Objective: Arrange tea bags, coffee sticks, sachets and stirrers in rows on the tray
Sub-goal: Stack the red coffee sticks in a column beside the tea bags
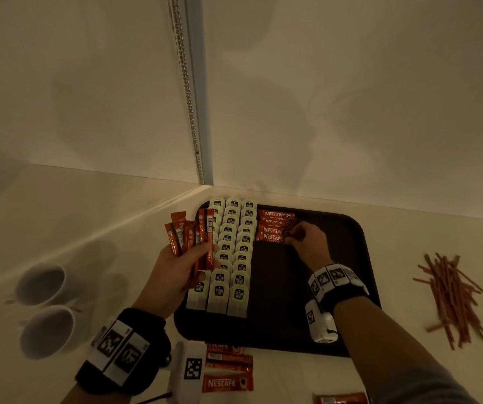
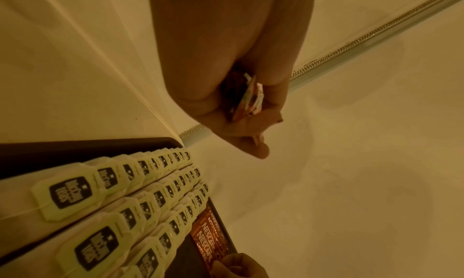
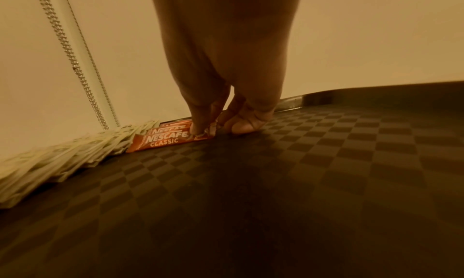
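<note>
A dark checkered tray (image 1: 351, 258) (image 3: 326, 163) lies on the pale counter. Three rows of pale tea bags (image 1: 234, 252) (image 2: 105, 212) (image 3: 62, 157) fill its left side. Beside them, at the tray's far end, lies a short column of red coffee sticks (image 1: 272, 228) (image 2: 208, 240) (image 3: 163, 139). My right hand (image 1: 304, 240) (image 3: 216, 127) pinches the right end of the nearest stick in that column. My left hand (image 1: 182, 269) (image 2: 241, 107) hovers over the tea bags, gripping a fanned bunch of red coffee sticks (image 1: 190, 231) (image 2: 251, 97).
Thin brown stirrers (image 1: 453, 298) lie in a loose pile on the counter right of the tray. More red coffee sticks (image 1: 228, 368) lie in front of the tray. Two white cups (image 1: 45, 310) stand at the left. Walls meet in a corner behind the tray.
</note>
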A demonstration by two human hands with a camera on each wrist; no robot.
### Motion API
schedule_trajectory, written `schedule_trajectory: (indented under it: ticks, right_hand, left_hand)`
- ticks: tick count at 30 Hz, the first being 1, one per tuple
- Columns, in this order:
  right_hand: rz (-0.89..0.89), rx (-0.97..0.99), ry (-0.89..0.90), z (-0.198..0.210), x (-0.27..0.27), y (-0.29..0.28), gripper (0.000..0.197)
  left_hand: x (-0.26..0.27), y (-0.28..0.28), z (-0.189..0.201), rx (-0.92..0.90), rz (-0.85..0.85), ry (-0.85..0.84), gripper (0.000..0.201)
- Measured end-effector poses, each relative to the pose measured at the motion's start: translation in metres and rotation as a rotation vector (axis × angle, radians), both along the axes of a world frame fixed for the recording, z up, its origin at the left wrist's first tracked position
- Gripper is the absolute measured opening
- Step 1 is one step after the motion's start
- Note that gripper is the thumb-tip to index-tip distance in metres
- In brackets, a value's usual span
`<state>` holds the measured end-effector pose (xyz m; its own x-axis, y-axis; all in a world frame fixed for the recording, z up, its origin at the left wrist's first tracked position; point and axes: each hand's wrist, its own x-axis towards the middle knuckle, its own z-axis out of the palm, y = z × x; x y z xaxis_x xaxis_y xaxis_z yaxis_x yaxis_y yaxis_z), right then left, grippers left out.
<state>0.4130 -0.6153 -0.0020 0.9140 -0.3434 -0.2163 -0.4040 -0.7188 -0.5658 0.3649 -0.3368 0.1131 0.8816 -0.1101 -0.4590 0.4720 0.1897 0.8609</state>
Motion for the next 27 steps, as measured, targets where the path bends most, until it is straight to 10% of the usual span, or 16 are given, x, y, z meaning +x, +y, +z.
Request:
schedule_trajectory:
  ticks: [9,15,27]
  right_hand:
    - [-0.014,0.118,-0.113,0.027,-0.006,0.013,0.023]
    - [0.241,1.071,0.171,0.111,-0.029,0.071,0.043]
    - [0.351,1.010,-0.068,0.115,-0.038,0.078,0.020]
  left_hand:
    - [0.003,-0.007,-0.006,0.243,-0.020,-0.171,0.020]
    - [0.011,-0.017,-0.006,0.508,-0.087,-0.437,0.024]
    - [0.011,-0.015,0.003,0.208,0.016,-0.328,0.012]
